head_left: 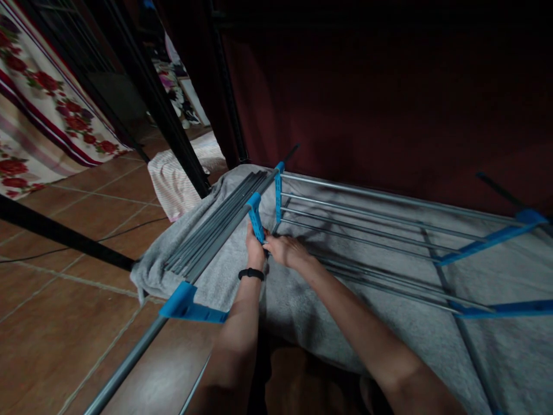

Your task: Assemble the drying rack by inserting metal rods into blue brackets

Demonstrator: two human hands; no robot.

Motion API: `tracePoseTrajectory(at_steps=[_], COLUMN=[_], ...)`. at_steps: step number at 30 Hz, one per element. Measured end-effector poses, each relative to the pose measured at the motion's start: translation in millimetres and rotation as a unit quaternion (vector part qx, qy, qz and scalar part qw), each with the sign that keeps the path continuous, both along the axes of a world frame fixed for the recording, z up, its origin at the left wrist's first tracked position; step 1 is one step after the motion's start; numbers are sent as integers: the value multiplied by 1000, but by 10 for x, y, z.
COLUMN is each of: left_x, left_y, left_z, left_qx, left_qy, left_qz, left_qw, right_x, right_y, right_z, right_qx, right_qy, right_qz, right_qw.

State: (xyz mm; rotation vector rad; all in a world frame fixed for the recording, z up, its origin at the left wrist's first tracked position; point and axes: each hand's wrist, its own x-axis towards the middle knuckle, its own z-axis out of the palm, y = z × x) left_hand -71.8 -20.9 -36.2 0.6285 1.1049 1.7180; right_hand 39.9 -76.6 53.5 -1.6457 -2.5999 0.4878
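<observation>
A metal drying rack [371, 227] with grey rods and blue plastic joints lies on a grey towel [298, 305] on the floor. Its left wing [216, 227] is folded, its rods bunched together. My left hand [254, 248], with a black band at the wrist, is closed round a blue joint piece [256, 216] of the rack. My right hand [285, 249] sits just beside it, fingers curled onto the rack's rods at the same joint.
Brown floor tiles [64, 323] spread to the left, crossed by a thin cable. A black frame post [173, 132] stands behind a pale striped cloth [173, 181]. A flowered cloth [47, 109] hangs at far left. A dark red wall [389, 104] is behind.
</observation>
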Motion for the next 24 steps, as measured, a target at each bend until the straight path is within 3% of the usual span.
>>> tracePoseTrajectory(at_steps=[8,10,14,18,21,24], left_x=[-23,-28,-26,5,47,93], left_y=[-37,-32,-46,-89,-92,-84], left_z=[9,17,83,227,342,415], left_qx=[-14,-18,-14,-23,-41,-52], left_qy=[49,55,61,32,75,118], left_qz=[-31,-28,-11,23,9,41], left_qw=[998,998,998,999,996,991], right_x=[6,-17,107,671,1266,1811], right_y=[107,65,-189,-605,-961,-1262], right_z=[-36,-67,-94,-160,-287,-422], right_qx=[-31,-2,127,225,253,256], right_qy=[24,13,6,3,-4,-5], right_qz=[15,2,-38,-118,-196,-239], right_qw=[999,1000,991,967,947,937])
